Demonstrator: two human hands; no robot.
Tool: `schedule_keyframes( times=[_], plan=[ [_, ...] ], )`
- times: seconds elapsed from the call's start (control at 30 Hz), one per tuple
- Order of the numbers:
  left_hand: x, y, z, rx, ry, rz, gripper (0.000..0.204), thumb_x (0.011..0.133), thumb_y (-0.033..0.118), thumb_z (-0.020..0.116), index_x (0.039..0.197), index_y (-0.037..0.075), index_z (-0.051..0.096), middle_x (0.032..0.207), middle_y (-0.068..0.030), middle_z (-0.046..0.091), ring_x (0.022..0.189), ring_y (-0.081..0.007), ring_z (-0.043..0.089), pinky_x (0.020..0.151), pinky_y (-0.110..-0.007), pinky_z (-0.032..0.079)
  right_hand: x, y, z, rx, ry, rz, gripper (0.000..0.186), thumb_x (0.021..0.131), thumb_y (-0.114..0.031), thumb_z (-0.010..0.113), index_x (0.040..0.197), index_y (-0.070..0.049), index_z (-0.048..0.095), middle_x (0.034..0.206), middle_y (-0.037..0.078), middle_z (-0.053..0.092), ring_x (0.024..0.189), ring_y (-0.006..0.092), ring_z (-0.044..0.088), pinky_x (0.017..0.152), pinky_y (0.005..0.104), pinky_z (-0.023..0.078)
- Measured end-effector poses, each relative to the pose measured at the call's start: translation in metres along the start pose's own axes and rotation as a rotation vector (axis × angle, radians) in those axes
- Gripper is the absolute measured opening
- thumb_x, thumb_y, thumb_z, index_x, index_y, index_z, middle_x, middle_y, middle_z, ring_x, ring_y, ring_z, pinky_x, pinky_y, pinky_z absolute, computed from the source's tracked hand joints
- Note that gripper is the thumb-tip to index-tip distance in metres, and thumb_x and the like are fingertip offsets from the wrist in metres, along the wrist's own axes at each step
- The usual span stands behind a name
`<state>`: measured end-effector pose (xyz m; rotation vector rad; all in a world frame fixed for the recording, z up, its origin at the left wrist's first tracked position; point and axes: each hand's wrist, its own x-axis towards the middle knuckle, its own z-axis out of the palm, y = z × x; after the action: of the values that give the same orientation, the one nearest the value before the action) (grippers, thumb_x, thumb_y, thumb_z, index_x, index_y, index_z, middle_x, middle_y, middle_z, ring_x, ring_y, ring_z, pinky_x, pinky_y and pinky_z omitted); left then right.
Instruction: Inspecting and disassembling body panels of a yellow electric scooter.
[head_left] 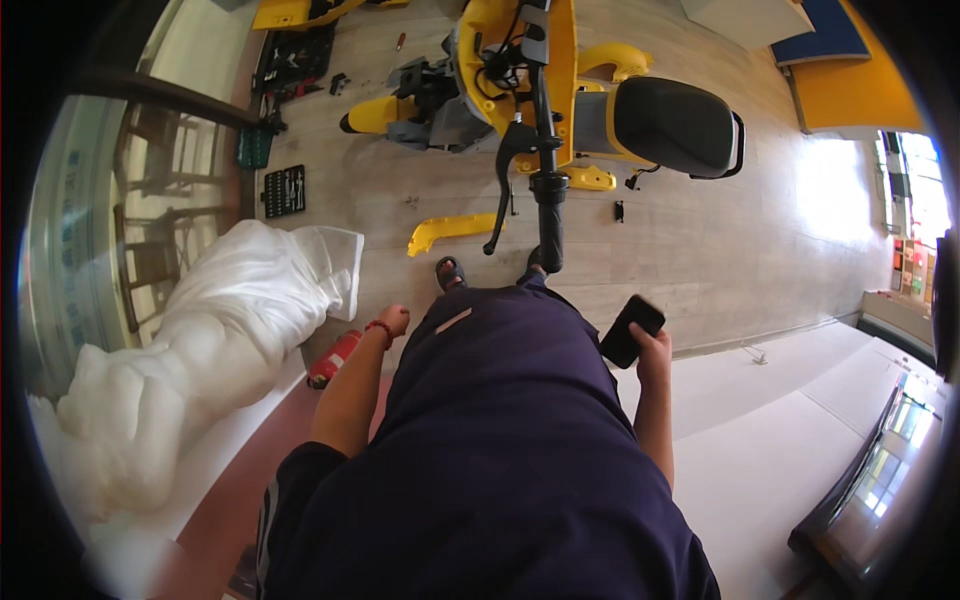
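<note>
My right hand [653, 347] grips a black smartphone [622, 345] beside my right hip, thumb across its face. My left hand [397, 319], with a red bead bracelet on the wrist, hangs at my left side with its fingers curled in and nothing visible in them. Just below it, a red fire extinguisher [334, 360] shows partly behind my forearm. Ahead of me stands a yellow scooter with its black seat [672, 127], black handlebar grip [550, 225] and brake lever [503, 190]. Wires show inside its opened front cover [480, 85]. Neither hand touches the scooter.
A loose yellow trim panel [455, 230] lies on the floor before my feet. Further left are a socket set [284, 191], a green basket [254, 148] and scattered tools. A large white plastic-wrapped object [230, 310] stands close on my left. A white surface [770, 420] lies behind right.
</note>
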<state>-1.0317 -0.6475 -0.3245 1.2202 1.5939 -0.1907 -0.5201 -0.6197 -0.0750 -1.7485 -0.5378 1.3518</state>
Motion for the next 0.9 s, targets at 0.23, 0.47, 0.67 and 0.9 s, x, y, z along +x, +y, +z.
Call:
schedule_keyframes(
  times=[0.23,0.47,0.67,0.9],
  plan=[
    [0.012,-0.022,0.020,-0.159,0.044,-0.137,0.033,0.085,0.020,0.041,0.078,-0.001,0.065,0.069,-0.0210,0.064,0.065,-0.0334,0.066,0.066,-0.043,0.052,-0.017,0.011,-0.022,-0.642,0.018,0.102,0.027,0.073,-0.012,0.072,0.093,0.005,0.064,0.076,0.005,0.064,0.064,0.0138,0.060,0.061,0.0275,0.050],
    [0.016,-0.039,0.021,-0.170,0.079,-0.094,0.033,0.086,0.021,0.041,0.078,-0.002,0.064,0.065,-0.0200,0.063,0.060,-0.0344,0.064,0.058,-0.047,0.051,-0.058,0.020,-0.034,-0.577,-0.123,0.077,0.025,0.077,-0.004,0.068,0.101,0.003,0.066,0.084,0.003,0.064,0.077,0.0100,0.055,0.071,0.0243,0.044],
    [0.021,-0.050,0.019,-0.176,0.055,-0.166,0.022,0.081,0.015,0.049,0.072,0.000,0.061,0.062,-0.0127,0.060,0.058,-0.0243,0.065,0.055,-0.038,0.052,-0.052,0.048,0.003,-0.490,-0.137,0.039,0.030,0.082,0.000,0.066,0.111,-0.001,0.065,0.097,0.004,0.066,0.089,0.0108,0.058,0.083,0.0249,0.045],
    [0.017,-0.064,0.007,-0.248,0.056,-0.121,0.021,0.082,0.014,0.048,0.073,0.000,0.062,0.066,-0.0132,0.061,0.059,-0.0241,0.064,0.054,-0.038,0.051,-0.059,0.039,0.015,-0.438,-0.317,-0.139,0.033,0.079,0.004,0.063,0.112,0.001,0.063,0.114,0.010,0.061,0.108,0.0191,0.056,0.091,0.0274,0.043]
  ],
)
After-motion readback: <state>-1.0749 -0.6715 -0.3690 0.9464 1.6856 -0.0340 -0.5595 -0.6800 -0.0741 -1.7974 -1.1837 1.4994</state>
